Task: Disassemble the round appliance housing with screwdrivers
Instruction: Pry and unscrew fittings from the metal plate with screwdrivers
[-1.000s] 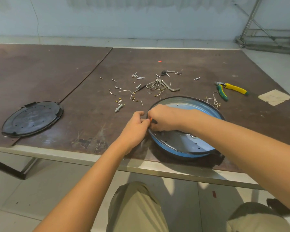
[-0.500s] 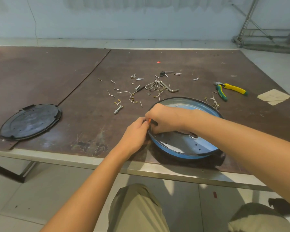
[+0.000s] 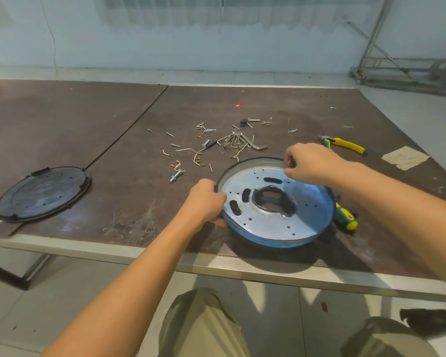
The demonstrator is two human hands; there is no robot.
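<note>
The round appliance housing (image 3: pixel 304 202) lies near the table's front edge, a shallow blue-rimmed pan with a silvery perforated plate and a dark opening in its middle. My left hand (image 3: pixel 206 199) grips its left rim, fingers curled over the edge. My right hand (image 3: pixel 313 163) is at the far rim, thumb and fingers pinching a small dark object that is mostly hidden. A green and yellow screwdriver (image 3: pixel 345 218) lies on the table against the housing's right side.
Loose screws, hex keys and wire bits (image 3: pixel 232 143) are scattered just beyond the housing. Yellow-handled pliers (image 3: pixel 346 145) and a paper scrap (image 3: pixel 404 157) lie at the right. A black round cover (image 3: pixel 43 194) sits at the left. The table's front edge (image 3: pixel 139 256) is close to me.
My right hand has moved from the housing's left rim, beside my left hand, to the far rim, uncovering the plate. My left hand now grips the left rim.
</note>
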